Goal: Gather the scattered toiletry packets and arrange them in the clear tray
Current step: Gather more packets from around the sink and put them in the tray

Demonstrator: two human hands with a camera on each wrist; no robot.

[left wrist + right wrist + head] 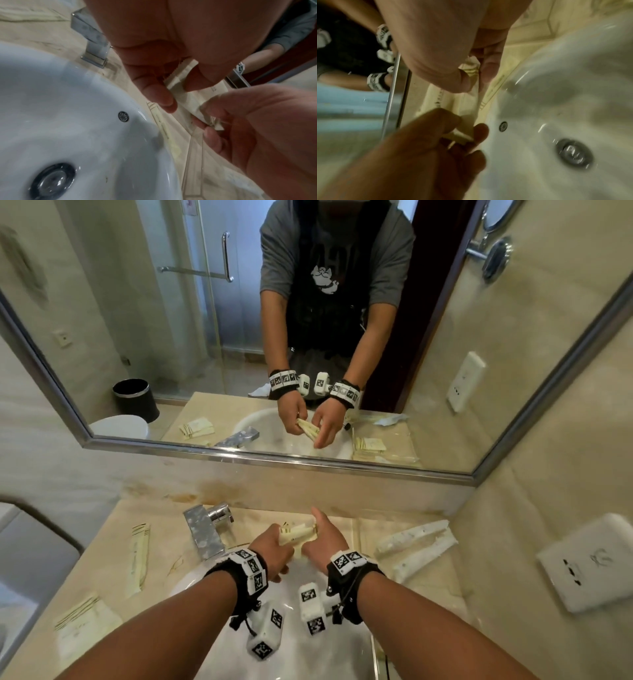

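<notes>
Over the back rim of the sink, both hands hold one bundle of cream toiletry packets [297,534]. My left hand [274,544] pinches its left end between thumb and fingers [164,102]. My right hand [322,534] grips the other end, thumb [460,82] on top. A long packet [138,556] and a flat packet [82,625] lie on the counter to the left. Another packet [163,125] lies along the sink rim. The clear tray [370,529] sits just right of the hands.
A chrome faucet [205,529] stands left of the hands, behind the white basin [308,652]. White torn wrappers [416,542] lie at the tray's right side. A wall socket [592,563] is on the right wall; the mirror [171,337] runs close behind the counter.
</notes>
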